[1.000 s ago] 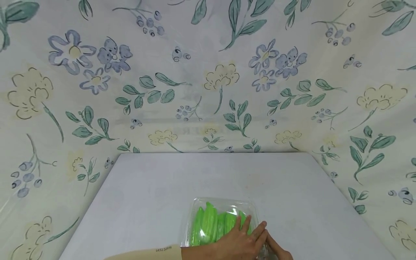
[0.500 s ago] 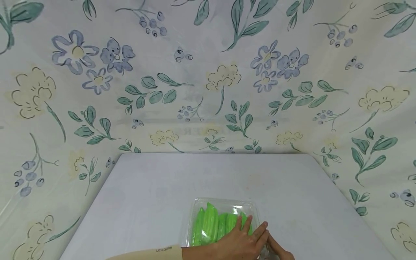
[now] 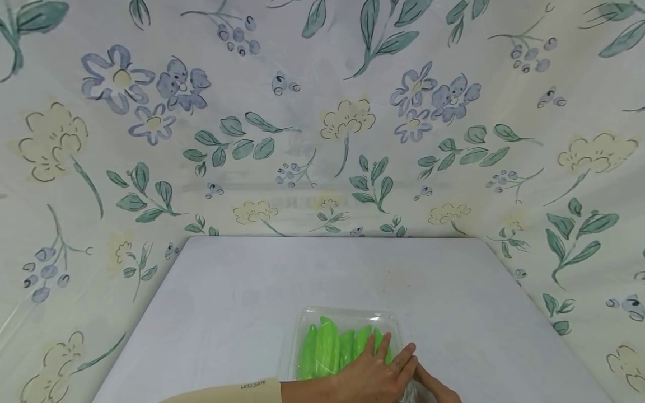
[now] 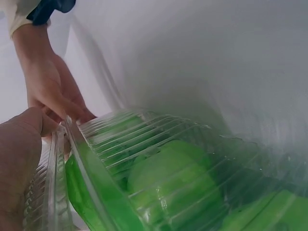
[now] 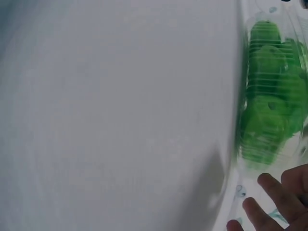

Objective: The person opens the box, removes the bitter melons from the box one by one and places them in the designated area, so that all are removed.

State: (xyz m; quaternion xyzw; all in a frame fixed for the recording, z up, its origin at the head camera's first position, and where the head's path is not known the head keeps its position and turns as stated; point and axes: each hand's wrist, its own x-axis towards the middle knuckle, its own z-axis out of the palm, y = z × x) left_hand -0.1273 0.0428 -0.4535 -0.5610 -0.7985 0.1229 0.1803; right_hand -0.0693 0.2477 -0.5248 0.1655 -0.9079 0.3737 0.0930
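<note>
A clear plastic clamshell container point(image 3: 347, 312) sits at the near side of the table. Long, plump, bright green pieces point(image 3: 326, 344) lie side by side inside it. My left hand point(image 3: 370, 372) reaches across from the left, its fingers spread over the right part of the lid. At the right edge, my right hand point(image 3: 438, 389) meets the left fingertips. Through the left wrist view, the right hand point(image 4: 53, 91) pinches the rim where lid and base meet, near the left thumb point(image 4: 31, 125). The right wrist view shows several right fingers point(image 5: 284, 195) extended past the container's end point(image 5: 255, 168).
The white table point(image 3: 242, 285) stretches away beyond the container and to both sides. Behind and around it hangs a flower-patterned cloth point(image 3: 302, 168). A beige sleeve point(image 3: 237, 390) covers the left forearm.
My right hand has shifted slightly right and down along the container's edge. Glare on the lid has faded and the green pieces look a little lower. The left hand stays almost in place.
</note>
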